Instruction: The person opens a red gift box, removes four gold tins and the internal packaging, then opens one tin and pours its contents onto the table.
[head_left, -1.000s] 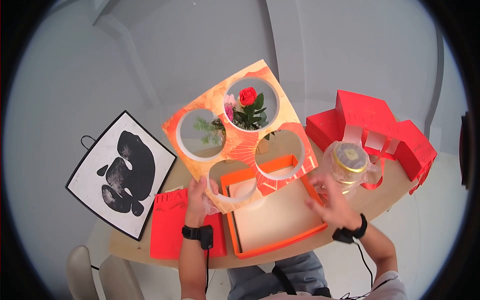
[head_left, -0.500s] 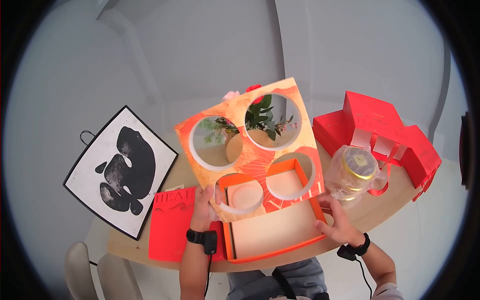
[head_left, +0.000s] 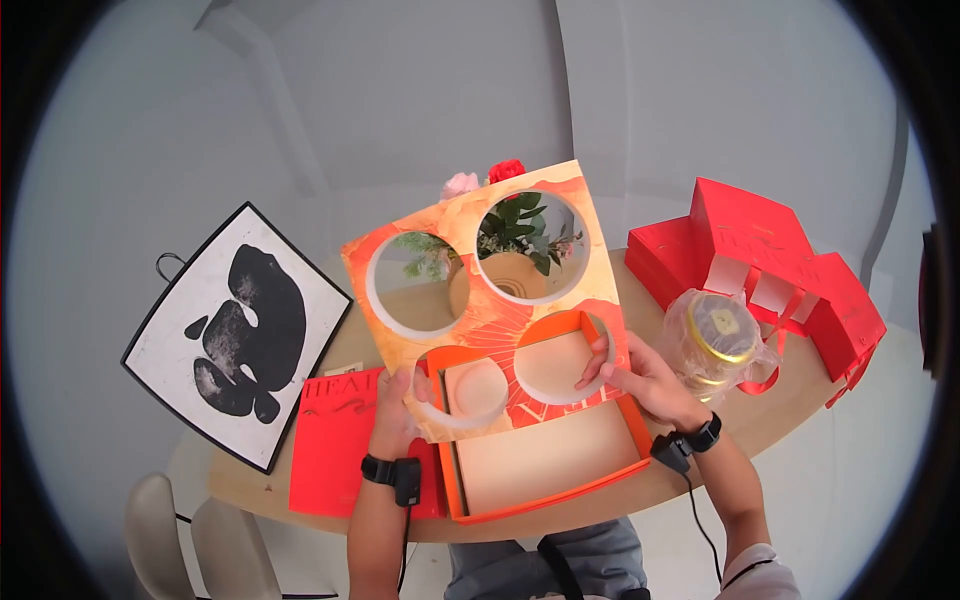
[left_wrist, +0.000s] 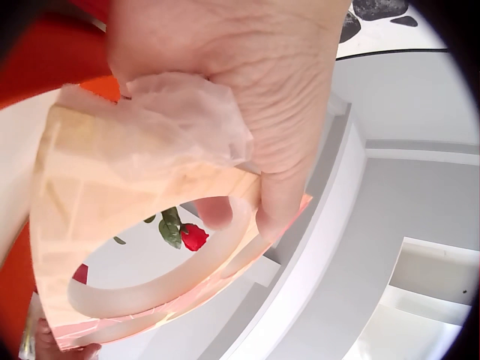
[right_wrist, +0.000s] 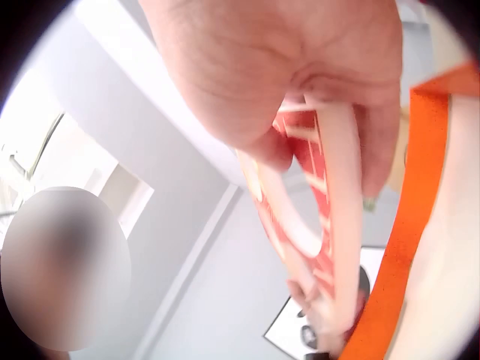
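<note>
Both hands hold up a square orange-patterned box insert [head_left: 490, 320] with several large round holes, tilted above an open orange box [head_left: 550, 465]. My left hand [head_left: 397, 415] grips its lower left corner, around the rim of a hole. Crumpled translucent plastic wrap [left_wrist: 180, 120] is tucked against that palm in the left wrist view. My right hand [head_left: 650, 385] pinches the lower right side, fingers through a hole and thumb outside. The insert's thick pale edge runs between them in the right wrist view. Inside the orange box lies a pale base, partly hidden by the insert.
A red lettered box or cover [head_left: 335, 450] lies left of the orange box. Jars [head_left: 715, 335] in clear plastic wrap stand to the right, before open red boxes [head_left: 750, 230]. Flowers with a red rose [head_left: 506, 172] stand behind. A black-and-white print [head_left: 270, 330] is at left.
My right hand has come in from beside the insert and taken hold of its right side. The insert has dropped lower, first shifting right, then slightly back left. The left hand keeps its grip.
</note>
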